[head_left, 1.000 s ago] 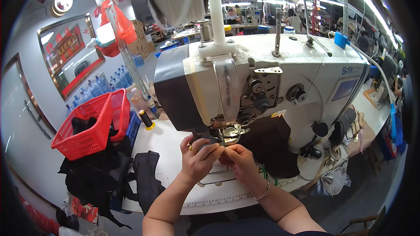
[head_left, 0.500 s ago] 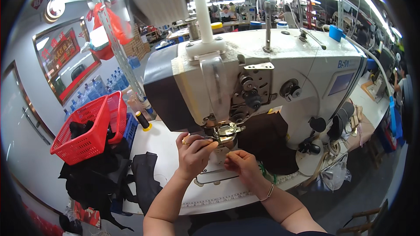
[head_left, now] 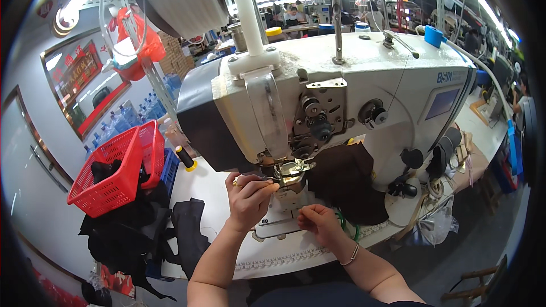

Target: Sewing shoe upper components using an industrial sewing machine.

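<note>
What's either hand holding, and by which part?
Cannot be told: whatever the left hand or right hand may pinch at its tips is too small to make out.

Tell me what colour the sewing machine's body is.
The sewing machine is mostly white, with a dark grey left end; best seen in the head view.

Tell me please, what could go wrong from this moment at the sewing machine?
The left hand has its fingertips close to the metal foot of the sewing machine; if it started, they might get hurt. The bracelet on the right hand is near the green cord and could perhaps catch on it. Black cloth hangs low beside the table, so it might slip down.
</note>
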A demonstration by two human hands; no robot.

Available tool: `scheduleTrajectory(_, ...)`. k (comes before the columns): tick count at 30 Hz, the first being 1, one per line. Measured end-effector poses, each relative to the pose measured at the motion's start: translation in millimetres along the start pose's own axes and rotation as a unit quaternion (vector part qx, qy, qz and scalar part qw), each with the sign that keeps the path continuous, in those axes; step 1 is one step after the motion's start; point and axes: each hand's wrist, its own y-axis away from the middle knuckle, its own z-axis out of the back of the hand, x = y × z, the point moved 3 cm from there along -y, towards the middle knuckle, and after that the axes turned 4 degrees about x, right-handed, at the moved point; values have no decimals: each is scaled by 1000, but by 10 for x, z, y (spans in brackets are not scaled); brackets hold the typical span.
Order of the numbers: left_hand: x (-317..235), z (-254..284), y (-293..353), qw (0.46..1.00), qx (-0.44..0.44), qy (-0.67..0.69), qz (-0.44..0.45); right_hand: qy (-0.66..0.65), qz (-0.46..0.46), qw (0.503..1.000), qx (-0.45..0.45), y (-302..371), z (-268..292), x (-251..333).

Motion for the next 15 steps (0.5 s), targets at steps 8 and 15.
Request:
scheduleTrajectory(8, 27, -18, 15, 1000, -15, -15, -22, 9, -7, 1000, -13, 28, 68, -30)
scheduleTrajectory(15, 62, -79, 59, 1000, -14, -21, -14, 7, -14, 1000, -23, 32, 168, -54)
